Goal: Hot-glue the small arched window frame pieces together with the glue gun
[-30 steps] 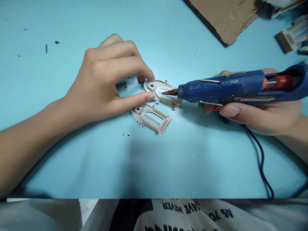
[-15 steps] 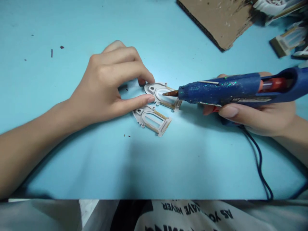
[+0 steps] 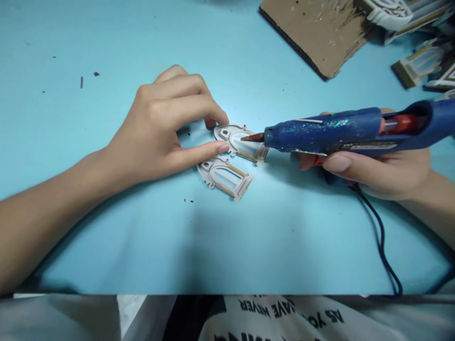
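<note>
A small white arched window-frame piece [image 3: 234, 134] lies on the table, its pointed end pinched between the thumb and index finger of my left hand [image 3: 170, 123]. Just below it rests a second, similar arched frame piece [image 3: 227, 177] with tan side strips, close to my left thumb. My right hand [image 3: 384, 175] is wrapped round a blue hot glue gun [image 3: 327, 130] flecked with glitter. The brownish nozzle of the gun points left, over the opening of the upper piece. Whether the tip touches it I cannot tell.
A worn piece of cardboard [image 3: 309, 38] lies at the back right. Beyond it are white and gold ornamental parts [image 3: 391, 14] and a small framed block [image 3: 419, 66]. The gun's dark cord [image 3: 382, 237] runs down to the table's front edge. Small dark scraps [image 3: 81, 82] lie at left.
The view has shifted slightly, so the cardboard and far parts appear a little lower and further left. Both hands, the glue gun and the frame pieces hold nearly the same positions.
</note>
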Tool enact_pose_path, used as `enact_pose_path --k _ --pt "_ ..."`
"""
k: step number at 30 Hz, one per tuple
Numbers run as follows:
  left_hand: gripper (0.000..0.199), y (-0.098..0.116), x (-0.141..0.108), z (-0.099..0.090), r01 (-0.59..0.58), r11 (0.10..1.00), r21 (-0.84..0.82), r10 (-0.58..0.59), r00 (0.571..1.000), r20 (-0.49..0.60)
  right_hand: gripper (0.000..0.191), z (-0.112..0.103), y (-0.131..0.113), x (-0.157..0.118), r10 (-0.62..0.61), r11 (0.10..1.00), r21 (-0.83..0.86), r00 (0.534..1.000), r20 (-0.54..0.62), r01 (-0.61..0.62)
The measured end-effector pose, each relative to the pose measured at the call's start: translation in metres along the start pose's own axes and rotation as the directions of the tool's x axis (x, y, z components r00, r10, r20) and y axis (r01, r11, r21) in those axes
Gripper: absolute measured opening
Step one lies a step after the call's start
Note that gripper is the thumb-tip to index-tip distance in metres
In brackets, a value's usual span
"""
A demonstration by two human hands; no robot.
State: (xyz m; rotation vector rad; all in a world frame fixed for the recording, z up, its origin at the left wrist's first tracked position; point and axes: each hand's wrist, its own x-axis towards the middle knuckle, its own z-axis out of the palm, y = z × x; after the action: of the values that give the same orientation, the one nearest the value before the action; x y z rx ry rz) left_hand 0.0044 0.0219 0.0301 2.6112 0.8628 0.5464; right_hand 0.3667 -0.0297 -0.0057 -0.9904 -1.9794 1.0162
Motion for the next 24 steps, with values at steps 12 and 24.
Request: enact_pose_path --k 12,24 --pt "0.023 -0.010 -0.001 0.004 -0.044 0.999 0.023 0.044 0.999 -0.008 0.041 0.009 -0.003 0.001 0.081 0.988 0.133 0.996 -0.038 -0.075" --pt "0.023 -0.011 -0.004 0.010 -0.028 1.000 -0.005 0.028 0.999 -0.023 0.042 0.014 -0.011 0.011 0.088 0.976 0.209 0.993 -0.084 -0.069"
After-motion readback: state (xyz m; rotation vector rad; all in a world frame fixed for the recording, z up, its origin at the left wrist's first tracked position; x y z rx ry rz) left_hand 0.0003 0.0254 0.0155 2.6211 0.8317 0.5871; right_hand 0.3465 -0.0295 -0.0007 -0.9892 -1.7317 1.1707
